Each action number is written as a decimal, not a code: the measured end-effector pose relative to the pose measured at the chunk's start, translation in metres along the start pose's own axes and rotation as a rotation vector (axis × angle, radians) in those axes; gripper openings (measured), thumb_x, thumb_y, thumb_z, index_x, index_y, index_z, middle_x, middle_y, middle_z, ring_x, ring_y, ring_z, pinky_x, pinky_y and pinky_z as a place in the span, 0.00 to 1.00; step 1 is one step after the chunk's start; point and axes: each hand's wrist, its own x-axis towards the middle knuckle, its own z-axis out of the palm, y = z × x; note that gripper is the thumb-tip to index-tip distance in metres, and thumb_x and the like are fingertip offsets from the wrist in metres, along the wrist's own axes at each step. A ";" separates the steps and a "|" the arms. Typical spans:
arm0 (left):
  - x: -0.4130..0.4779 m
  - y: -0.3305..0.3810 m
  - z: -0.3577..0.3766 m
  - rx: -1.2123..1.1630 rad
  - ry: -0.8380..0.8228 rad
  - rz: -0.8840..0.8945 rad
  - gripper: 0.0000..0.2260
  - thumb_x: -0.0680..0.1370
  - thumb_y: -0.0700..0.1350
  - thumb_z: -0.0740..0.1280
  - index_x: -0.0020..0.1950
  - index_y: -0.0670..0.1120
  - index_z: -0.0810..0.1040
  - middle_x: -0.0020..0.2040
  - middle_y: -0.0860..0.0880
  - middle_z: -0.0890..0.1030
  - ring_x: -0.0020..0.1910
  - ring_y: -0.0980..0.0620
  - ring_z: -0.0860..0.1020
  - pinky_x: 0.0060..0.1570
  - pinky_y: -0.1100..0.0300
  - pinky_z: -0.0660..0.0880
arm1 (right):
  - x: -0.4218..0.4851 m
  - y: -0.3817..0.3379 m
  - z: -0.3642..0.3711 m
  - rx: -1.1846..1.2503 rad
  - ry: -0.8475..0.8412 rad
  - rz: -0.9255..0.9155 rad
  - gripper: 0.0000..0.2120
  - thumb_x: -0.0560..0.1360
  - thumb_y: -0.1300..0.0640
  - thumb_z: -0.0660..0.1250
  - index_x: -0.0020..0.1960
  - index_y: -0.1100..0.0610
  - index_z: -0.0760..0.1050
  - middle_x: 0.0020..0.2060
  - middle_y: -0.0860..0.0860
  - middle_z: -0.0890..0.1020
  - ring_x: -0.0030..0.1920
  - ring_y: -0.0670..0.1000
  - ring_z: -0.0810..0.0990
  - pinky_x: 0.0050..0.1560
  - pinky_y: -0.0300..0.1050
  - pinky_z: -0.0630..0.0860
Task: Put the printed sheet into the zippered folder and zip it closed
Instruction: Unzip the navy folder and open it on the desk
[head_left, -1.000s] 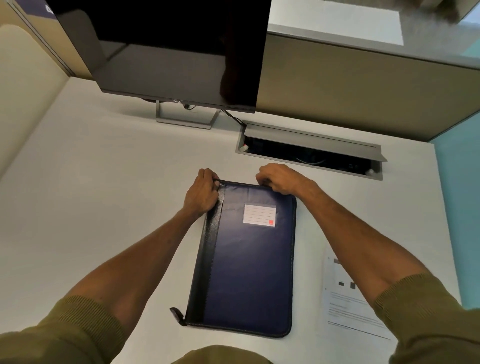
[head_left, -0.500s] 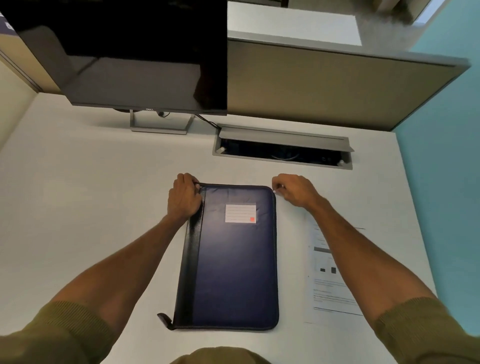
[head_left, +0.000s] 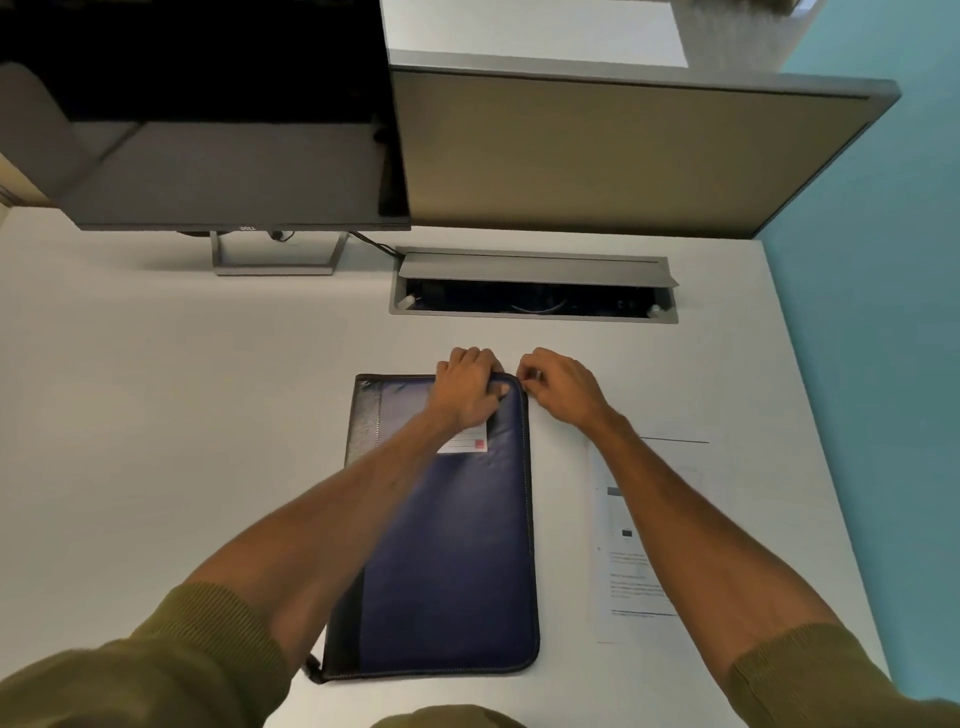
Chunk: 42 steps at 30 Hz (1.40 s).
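A navy zippered folder (head_left: 457, 545) lies flat on the white desk (head_left: 156, 441), its black spine at the left. The left hand (head_left: 467, 389) presses down, fingers curled, on its far right corner. The right hand (head_left: 558, 387) pinches something small at that corner (too small to tell). The printed sheet (head_left: 634, 571) lies right of the folder, partly under the right forearm.

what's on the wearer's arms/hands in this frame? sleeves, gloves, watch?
Both hands are bare: no gloves on the left hand or right hand, and no watch or band shows on either wrist. The forearms are uncovered. Olive-green knit sleeves with ribbed cuffs are pushed up near the elbows, the left sleeve and the right sleeve.
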 end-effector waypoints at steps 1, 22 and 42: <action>0.003 0.001 0.001 -0.031 -0.011 -0.025 0.15 0.84 0.50 0.68 0.68 0.45 0.76 0.67 0.45 0.79 0.71 0.41 0.71 0.70 0.44 0.69 | -0.002 0.002 0.002 0.008 0.016 -0.001 0.06 0.84 0.58 0.67 0.58 0.59 0.81 0.55 0.54 0.84 0.52 0.55 0.83 0.57 0.49 0.82; -0.048 0.005 0.005 0.181 0.077 0.029 0.26 0.86 0.53 0.62 0.83 0.48 0.62 0.81 0.45 0.66 0.82 0.43 0.63 0.83 0.40 0.55 | -0.120 -0.017 0.053 0.180 0.075 0.160 0.05 0.82 0.65 0.66 0.52 0.63 0.81 0.52 0.56 0.83 0.52 0.56 0.81 0.53 0.45 0.77; -0.242 -0.055 0.059 -0.079 0.200 -0.388 0.38 0.84 0.67 0.61 0.88 0.61 0.47 0.88 0.40 0.39 0.87 0.36 0.50 0.85 0.39 0.55 | -0.181 -0.044 0.067 0.260 0.244 0.218 0.09 0.85 0.65 0.63 0.56 0.68 0.81 0.54 0.61 0.84 0.54 0.58 0.83 0.58 0.50 0.81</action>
